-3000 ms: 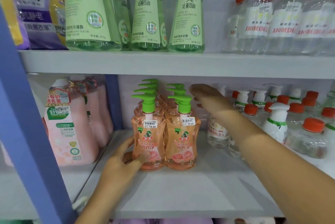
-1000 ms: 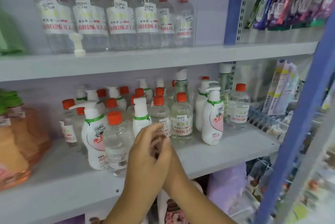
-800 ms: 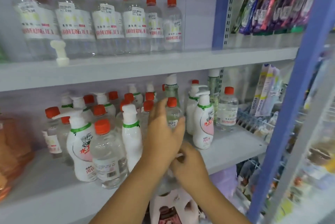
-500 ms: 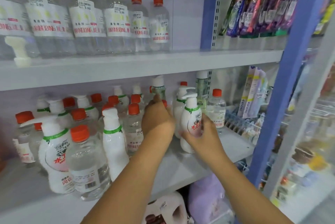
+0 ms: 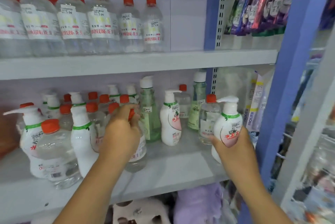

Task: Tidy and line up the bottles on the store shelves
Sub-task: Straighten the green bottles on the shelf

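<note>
Since half a second ago, the right hand (image 5: pixel 233 148) has carried the white pump bottle (image 5: pixel 227 126) rightward — gripped low, near the blue upright (image 5: pixel 290 78). Left hand (image 5: pixel 122 133) curls round a clear red-capped bottle (image 5: pixel 137 155) at the grey shelf (image 5: pixel 172 167) front — bare smooth shelf lies between them.
</note>
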